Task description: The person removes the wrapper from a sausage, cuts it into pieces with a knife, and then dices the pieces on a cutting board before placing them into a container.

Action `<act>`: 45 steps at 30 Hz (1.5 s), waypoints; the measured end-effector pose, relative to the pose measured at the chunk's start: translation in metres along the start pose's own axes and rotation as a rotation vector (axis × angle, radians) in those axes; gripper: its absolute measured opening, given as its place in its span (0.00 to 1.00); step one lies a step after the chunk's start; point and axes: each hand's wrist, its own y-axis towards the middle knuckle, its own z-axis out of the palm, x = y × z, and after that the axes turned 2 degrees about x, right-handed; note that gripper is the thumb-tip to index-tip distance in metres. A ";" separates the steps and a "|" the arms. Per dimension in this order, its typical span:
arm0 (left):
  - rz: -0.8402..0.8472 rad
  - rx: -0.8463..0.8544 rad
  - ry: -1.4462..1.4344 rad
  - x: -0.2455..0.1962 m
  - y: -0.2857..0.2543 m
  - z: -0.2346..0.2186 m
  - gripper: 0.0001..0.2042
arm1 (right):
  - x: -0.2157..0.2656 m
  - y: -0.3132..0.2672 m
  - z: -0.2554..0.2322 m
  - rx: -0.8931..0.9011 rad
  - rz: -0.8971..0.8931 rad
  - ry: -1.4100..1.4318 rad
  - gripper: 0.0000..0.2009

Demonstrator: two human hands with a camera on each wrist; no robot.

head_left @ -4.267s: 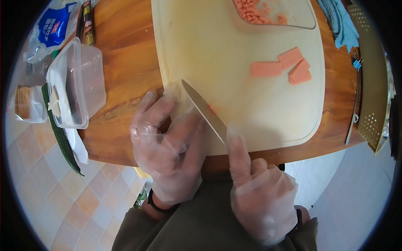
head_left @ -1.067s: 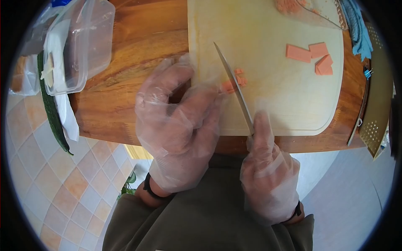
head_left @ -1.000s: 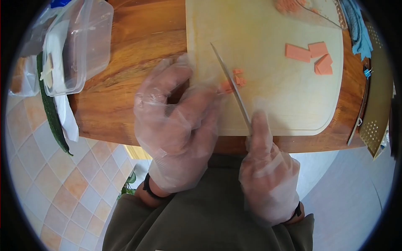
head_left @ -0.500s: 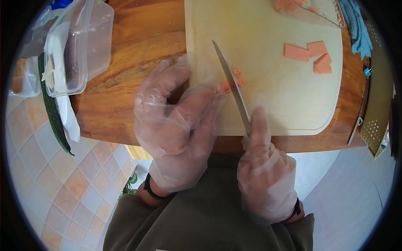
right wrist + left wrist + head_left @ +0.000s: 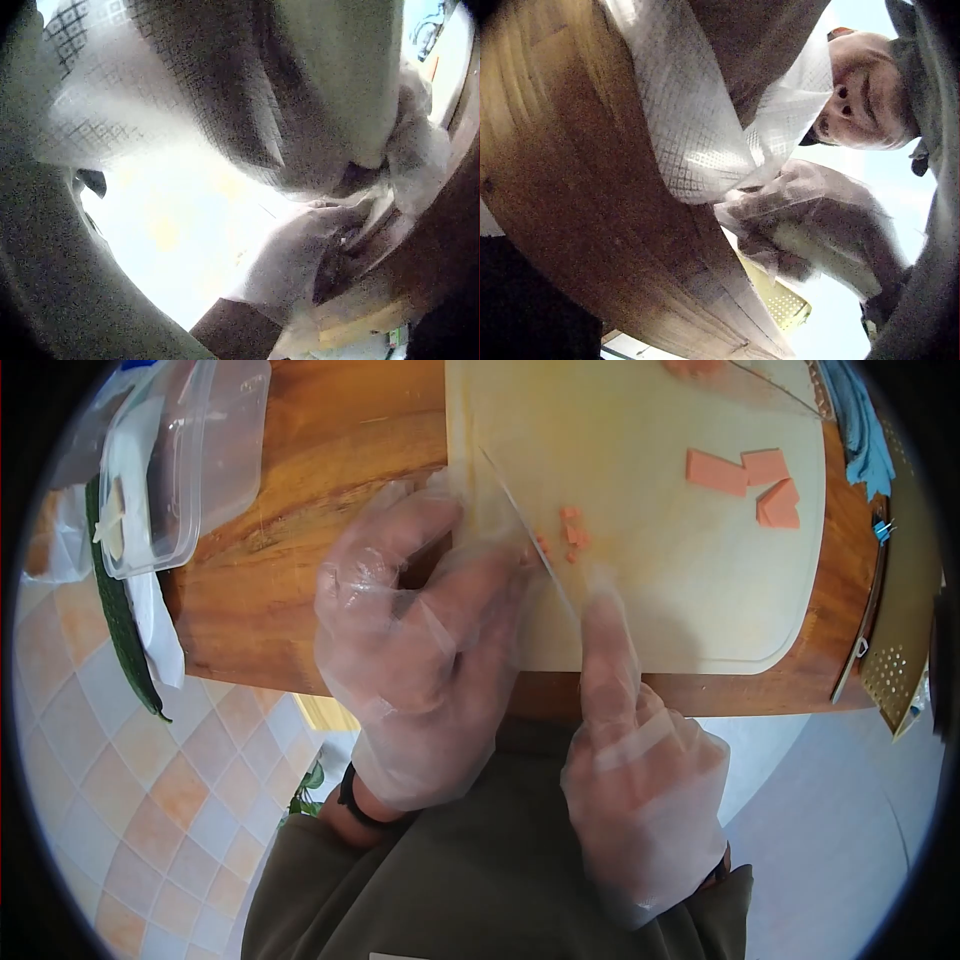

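Observation:
In the head view, my gloved right hand (image 5: 650, 790) grips a kitchen knife (image 5: 522, 520), index finger stretched along it and the handle hidden in the palm. The blade points up and left, nearly edge-on. My gloved left hand (image 5: 410, 630) bends its fingers at the left edge of the cream cutting board (image 5: 640, 410), fingertips holding a pink ham-like strip beside the blade, mostly hidden. Small pink cut bits (image 5: 573, 532) lie just right of the blade. Several pink slices (image 5: 716, 471) rest farther right. Both wrist views show mostly glove plastic, including the right hand (image 5: 817, 225).
A clear tub (image 5: 230, 450) stands on the wooden table (image 5: 330, 420) at left, beside a cucumber (image 5: 122, 630) and white tissue. At the upper right are a clear container with pink bits (image 5: 695, 368), a blue cloth (image 5: 858, 430) and a perforated gold-coloured rack (image 5: 905, 630).
Since the oldest frame, more pink bits have gathered right of the blade. In the last half second the blade has shifted left and turned edge-on, with the right hand slightly higher.

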 end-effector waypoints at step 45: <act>-0.028 -0.080 -0.027 -0.001 0.000 0.006 0.17 | 0.008 0.004 0.016 -0.055 0.011 0.018 0.42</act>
